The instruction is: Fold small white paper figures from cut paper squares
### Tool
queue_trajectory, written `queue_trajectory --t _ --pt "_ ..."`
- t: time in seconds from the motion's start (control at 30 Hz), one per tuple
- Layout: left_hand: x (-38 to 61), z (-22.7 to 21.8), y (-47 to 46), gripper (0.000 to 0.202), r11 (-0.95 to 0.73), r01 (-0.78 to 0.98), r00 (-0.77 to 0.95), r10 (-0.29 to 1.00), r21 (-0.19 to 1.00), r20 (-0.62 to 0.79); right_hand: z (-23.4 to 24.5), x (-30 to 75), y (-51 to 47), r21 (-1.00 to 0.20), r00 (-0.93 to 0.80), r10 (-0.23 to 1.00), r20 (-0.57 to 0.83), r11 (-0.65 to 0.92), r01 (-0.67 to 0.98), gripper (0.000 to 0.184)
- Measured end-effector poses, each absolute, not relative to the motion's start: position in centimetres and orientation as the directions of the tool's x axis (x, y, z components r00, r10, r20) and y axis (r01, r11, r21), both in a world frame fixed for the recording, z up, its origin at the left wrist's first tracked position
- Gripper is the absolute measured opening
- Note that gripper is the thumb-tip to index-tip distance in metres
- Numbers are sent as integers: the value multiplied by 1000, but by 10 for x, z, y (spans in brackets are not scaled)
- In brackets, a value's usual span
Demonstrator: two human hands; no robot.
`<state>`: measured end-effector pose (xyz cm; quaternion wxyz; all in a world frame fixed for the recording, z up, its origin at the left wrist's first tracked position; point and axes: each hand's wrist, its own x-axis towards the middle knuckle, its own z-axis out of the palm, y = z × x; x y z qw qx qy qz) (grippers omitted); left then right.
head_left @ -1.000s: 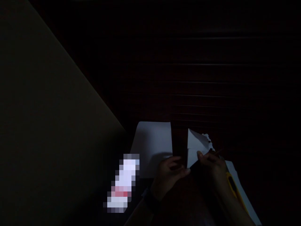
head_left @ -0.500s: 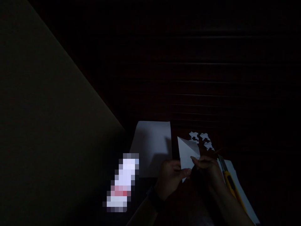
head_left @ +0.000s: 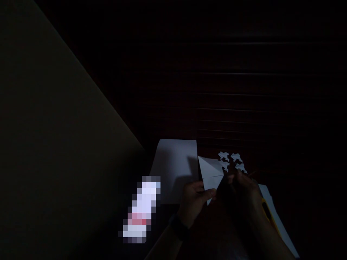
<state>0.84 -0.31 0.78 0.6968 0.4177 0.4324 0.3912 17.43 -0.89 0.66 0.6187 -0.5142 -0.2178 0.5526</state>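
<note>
Head cam: L hand (head_left: 193,202) pinches the folded paper (head_left: 213,169) by its near end, thumb on top; paper's approx. mid-scene, just right of the big white sheet (head_left: 176,159). R hand (head_left: 245,187) is just beside it, fingers curled; too dark to tell if they grip anything. Vs. 0.5 s ago: folded paper's a bit further left, R thumb's off its face, & R hand now hides the blade of the yellow cutter (head_left: 268,213), near right. Unchanged: big sheet, small paper pieces (head_left: 236,157) at far right, watch (head_left: 179,228) on L wrist.
</note>
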Motion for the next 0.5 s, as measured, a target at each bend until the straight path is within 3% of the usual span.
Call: queue_trajectory --t 0.17,0.33,0.5 --pt "7 6 -3 28 359 -178 344 895 916 -284 5 166 -8 -921 222 932 -285 -203 -333 19" --pt "7 5 -4 28 350 -134 380 882 927 -277 3 164 -9 -926 227 916 -331 -270 -263 40" --pt "5 2 0 35 386 -145 290 897 911 -334 9 165 -13 -990 501 864 -46 -107 94 33"
